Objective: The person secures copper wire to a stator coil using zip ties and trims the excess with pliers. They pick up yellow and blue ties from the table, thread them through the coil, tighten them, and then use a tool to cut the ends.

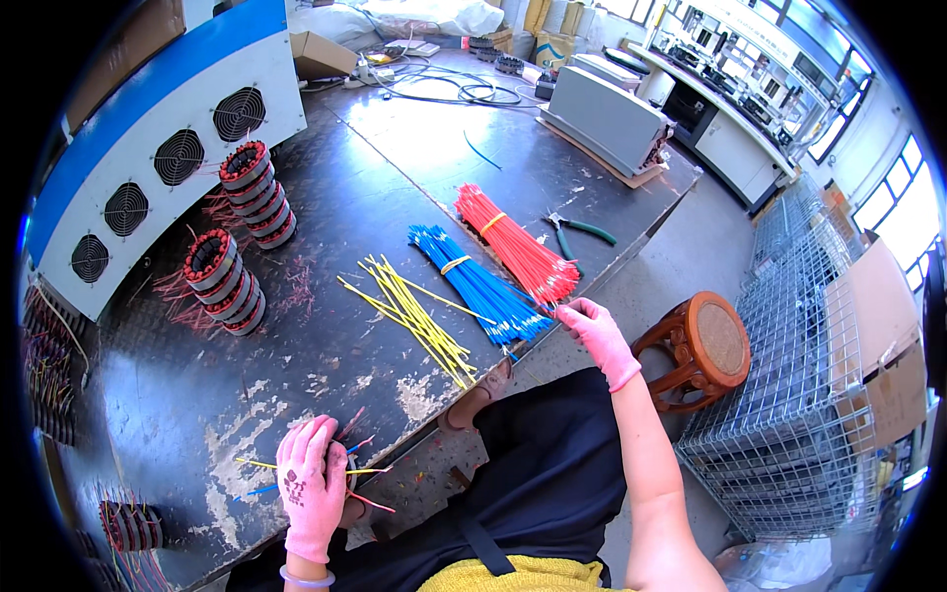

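My left hand (314,483), in a pink glove, is closed over what looks like a motor stator at the table's near edge. The hand mostly hides it; yellow, blue and red wire ends stick out around the fingers. My right hand (602,340), also gloved in pink, pinches at the near tips of a bundle of red wires (518,242) tied with a yellow band. Left of that lies a banded bundle of blue wires (478,286). Loose yellow wires (414,316) are spread beside it.
Two stacks of wound stators (225,281) (258,194) stand at left before a fan-vented blue-and-white cabinet (178,158). Another stator (130,526) sits at lower left. Green-handled pliers (582,237) lie by the right edge. A wooden stool (695,350) and wire-mesh cages (779,395) stand right.
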The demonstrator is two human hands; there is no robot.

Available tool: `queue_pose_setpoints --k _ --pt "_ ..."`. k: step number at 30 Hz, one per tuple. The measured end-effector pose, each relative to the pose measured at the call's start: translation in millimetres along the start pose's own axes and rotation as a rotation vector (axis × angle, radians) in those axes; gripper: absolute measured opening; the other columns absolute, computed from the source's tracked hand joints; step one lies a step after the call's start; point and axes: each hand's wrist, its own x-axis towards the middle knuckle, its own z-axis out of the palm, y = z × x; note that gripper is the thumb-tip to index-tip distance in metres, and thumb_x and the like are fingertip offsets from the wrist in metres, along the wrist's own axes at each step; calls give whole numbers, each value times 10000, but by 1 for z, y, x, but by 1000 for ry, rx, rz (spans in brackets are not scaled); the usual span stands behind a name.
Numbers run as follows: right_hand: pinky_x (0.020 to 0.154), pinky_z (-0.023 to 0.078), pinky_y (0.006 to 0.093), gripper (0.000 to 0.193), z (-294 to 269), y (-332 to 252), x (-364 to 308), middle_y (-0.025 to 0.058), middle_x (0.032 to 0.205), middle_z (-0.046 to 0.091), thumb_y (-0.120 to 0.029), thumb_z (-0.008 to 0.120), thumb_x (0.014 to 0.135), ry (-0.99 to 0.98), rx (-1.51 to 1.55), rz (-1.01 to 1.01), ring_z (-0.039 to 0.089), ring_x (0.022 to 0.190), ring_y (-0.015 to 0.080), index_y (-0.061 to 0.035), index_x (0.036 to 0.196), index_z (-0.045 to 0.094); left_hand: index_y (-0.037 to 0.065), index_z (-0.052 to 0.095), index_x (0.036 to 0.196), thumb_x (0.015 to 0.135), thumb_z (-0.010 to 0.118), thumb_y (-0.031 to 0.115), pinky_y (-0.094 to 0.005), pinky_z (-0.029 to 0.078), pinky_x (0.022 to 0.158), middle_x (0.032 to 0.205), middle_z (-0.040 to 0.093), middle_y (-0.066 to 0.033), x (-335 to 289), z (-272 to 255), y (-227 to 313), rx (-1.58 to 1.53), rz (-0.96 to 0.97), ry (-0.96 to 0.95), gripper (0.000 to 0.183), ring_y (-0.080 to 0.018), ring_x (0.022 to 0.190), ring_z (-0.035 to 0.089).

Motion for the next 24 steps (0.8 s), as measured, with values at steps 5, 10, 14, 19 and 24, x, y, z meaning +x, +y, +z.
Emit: queue_pose_setpoints --k 5,10,14,19,24 --pt "625 419 204 166 4 -5 -5 -36 849 666 -254 737 928 -54 257 93 573 711 44 -119 981 657 25 667 1207 942 648 94 -449 435 1062 1254 664 -129 0 -1 -1 -4 8 5 274 -350 1206 580" --pt "630 420 207 130 2 -5 -3 -36 859 668 -193 738 921 -10 181 -16 570 715 41 -101 969 660 25 662 1213 942 651 95 -447 437 1058 1256 663 -130 0 0 -2 -1 17 14 280 -348 1202 583" --pt "651 440 223 121 3 -5 4 -39 861 664 -176 733 925 37 85 -91 573 739 47 -74 959 677 27 660 1215 940 654 92 -447 439 1055 1256 663 -128 0 -1 -1 -2 19 22 283 -348 1197 585" --pt "711 512 324 152 2 -21 -5 29 912 669 -215 719 926 312 -443 -315 657 784 167 -67 955 706 30 662 1207 933 660 90 -449 442 1050 1255 663 -129 0 -1 -1 2 15 15 280 -351 1190 587" --pt "760 539 388 130 2 -44 -29 90 974 665 -207 707 909 400 -799 -677 680 854 292 -79 933 715 49 641 1239 923 665 124 -479 415 1087 1265 646 -119 -1 3 -4 -11 21 -1 326 -346 1208 575"
